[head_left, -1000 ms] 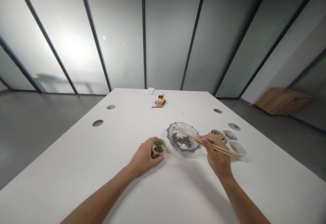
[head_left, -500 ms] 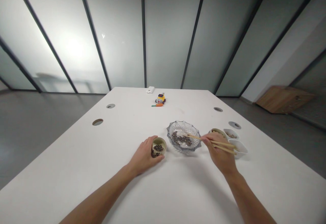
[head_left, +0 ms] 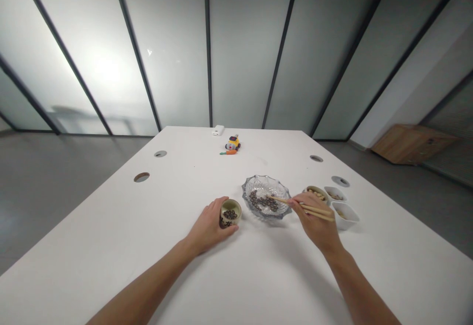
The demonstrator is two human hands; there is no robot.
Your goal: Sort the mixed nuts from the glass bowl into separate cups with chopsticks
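My left hand (head_left: 210, 226) is wrapped round a small ceramic cup (head_left: 230, 220) that stands upright on the white table. Several dark beans (head_left: 229, 214) lie inside the cup, and dark writing shows on its front. In my right hand (head_left: 316, 219) is a pair of wooden chopsticks (head_left: 310, 208). Their tips reach into a scalloped clear glass bowl (head_left: 286, 210), among many dark beans (head_left: 263, 202) spread over its bottom. Whether the tips pinch a bean is too small to tell.
Right of the glass bowl, partly behind my right hand, stand a round bowl (head_left: 323, 192) of pale pieces and two white dishes (head_left: 349, 219) with small contents. Farther back on the table (head_left: 185, 187) are a toy car (head_left: 233, 143), a toy carrot (head_left: 229, 153) and a white box (head_left: 218, 130).
My right hand has shifted slightly left, and the chopsticks moved with it, their tips still in the glass bowl. My left hand and the cup have stayed put.
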